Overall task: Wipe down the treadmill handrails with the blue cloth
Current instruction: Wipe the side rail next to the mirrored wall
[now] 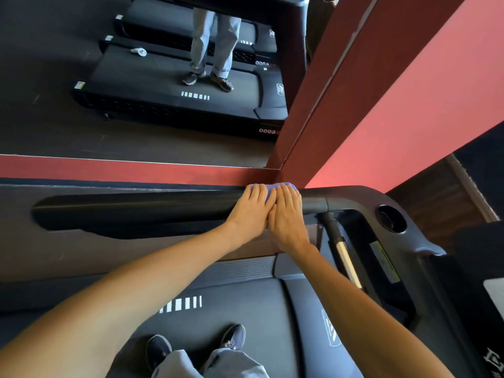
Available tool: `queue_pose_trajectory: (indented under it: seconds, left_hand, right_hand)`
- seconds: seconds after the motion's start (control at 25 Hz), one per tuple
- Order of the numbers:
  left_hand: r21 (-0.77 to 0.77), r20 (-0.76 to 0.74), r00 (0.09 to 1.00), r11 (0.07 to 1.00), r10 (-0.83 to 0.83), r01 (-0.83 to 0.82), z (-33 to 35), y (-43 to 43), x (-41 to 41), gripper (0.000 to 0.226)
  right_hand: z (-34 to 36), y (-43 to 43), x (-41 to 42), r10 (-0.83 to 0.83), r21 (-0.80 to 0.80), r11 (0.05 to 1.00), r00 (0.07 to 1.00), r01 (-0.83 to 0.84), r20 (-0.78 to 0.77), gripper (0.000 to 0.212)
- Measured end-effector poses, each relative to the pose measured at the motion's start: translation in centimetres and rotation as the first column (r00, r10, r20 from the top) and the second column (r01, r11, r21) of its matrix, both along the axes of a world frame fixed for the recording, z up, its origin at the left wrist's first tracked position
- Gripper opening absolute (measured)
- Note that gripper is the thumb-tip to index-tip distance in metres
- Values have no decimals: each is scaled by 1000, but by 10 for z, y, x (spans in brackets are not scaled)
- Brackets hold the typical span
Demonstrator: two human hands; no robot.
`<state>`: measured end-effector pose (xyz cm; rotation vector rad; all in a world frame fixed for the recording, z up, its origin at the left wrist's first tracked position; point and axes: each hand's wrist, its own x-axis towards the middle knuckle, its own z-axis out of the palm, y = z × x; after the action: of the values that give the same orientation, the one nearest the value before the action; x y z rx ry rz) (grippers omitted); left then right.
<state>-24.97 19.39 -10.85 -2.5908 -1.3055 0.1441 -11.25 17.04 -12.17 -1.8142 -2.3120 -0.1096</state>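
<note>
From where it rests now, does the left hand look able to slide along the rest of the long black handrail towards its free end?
Probably yes. The left hand lies on the blue cloth atop the long black handrail, and nothing sits on the rail leftward.

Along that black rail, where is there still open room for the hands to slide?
The handrail is bare all along its length to the left of the left hand, out to its rounded end. It is crowded on the right: both hands press the blue cloth side by side, and the right hand sits close to the bend by the cup holder.
</note>
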Motion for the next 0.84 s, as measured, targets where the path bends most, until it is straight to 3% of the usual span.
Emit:
queue_pose_trajectory:
  seconds: [0.2,0.56,0.84]
  left_hand:
    - [-27,96,995,999,27,-24,0,-11,-126,66]
    - [-44,-11,979,978,204,-204,8,-40,-352,65]
    - [-48,-64,957,957,283,-286,5,-53,-395,70]
  right_hand:
    - [4,-1,-118,52,-33,998,996,-54,-69,50]
    - [23,-18,-344,186,-88,977,977,-195,-107,52]
    - [28,-21,-387,245,-74,966,968,-249,-57,49]
